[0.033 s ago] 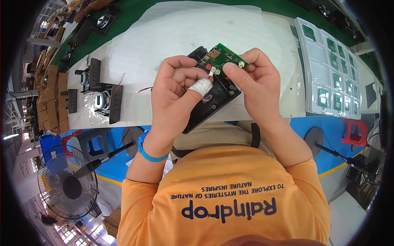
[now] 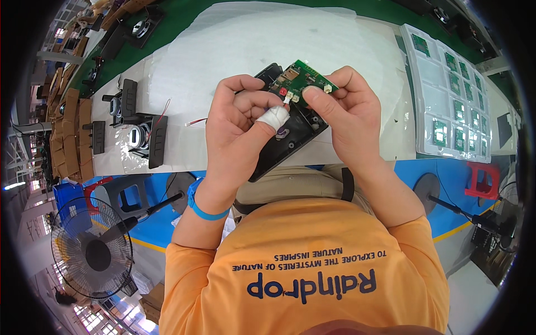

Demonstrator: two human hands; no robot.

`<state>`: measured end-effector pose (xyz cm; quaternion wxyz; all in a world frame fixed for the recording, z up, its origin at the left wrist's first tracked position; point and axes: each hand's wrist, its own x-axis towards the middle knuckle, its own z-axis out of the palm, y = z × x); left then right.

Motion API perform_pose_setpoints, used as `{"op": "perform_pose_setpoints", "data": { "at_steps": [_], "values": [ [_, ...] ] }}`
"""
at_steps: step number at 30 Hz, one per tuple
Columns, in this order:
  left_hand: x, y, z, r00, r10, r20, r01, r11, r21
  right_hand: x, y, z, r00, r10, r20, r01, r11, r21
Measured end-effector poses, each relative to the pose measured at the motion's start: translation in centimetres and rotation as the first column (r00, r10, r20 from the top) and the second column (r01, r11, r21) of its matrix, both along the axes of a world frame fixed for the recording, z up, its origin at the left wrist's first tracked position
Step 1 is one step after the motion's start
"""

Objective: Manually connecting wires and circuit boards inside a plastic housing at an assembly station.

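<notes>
My right hand grips a green circuit board by its right end, thumb on top and fingers behind. Small red and white sockets sit along the board's near left edge. My left hand, its thumb wrapped in white tape, pinches a small white wire plug right at those sockets. Whether the plug is seated in one cannot be told. Beneath both hands a black plastic housing lies tilted, partly over the table's near edge; my left hand covers some of it. A red-and-black wire sticks out left of my left hand.
Black speaker units stand at the left on the table, beside a small black part. A white tray with several circuit boards lies at the right. White sheeting covers the table. A fan stands at the lower left.
</notes>
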<state>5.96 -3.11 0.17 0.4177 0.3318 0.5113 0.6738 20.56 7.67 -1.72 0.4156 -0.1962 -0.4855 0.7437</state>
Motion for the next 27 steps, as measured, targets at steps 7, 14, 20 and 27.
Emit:
{"op": "perform_pose_setpoints", "data": {
  "at_steps": [7,14,20,27],
  "values": [
    [-0.2,-0.1,0.1,0.999,0.017,0.037,-0.017,1.0,-0.009,-0.3,-0.7,0.1,0.999,-0.006,-0.043,0.006,1.0,0.005],
    [-0.5,-0.1,0.1,0.999,0.008,0.052,-0.007,1.0,-0.013,-0.2,-1.0,-0.8,0.998,-0.064,0.009,0.06,0.973,0.224],
    [-0.4,-0.2,0.1,0.999,0.003,0.045,-0.002,1.0,-0.011,-0.3,-1.2,-0.8,0.996,-0.087,0.014,0.081,0.969,0.234],
    [-0.4,-0.2,0.1,0.999,0.014,0.038,-0.013,0.999,-0.03,0.0,-1.3,-0.9,0.996,-0.083,0.041,0.07,0.967,0.247]
  ]
}}
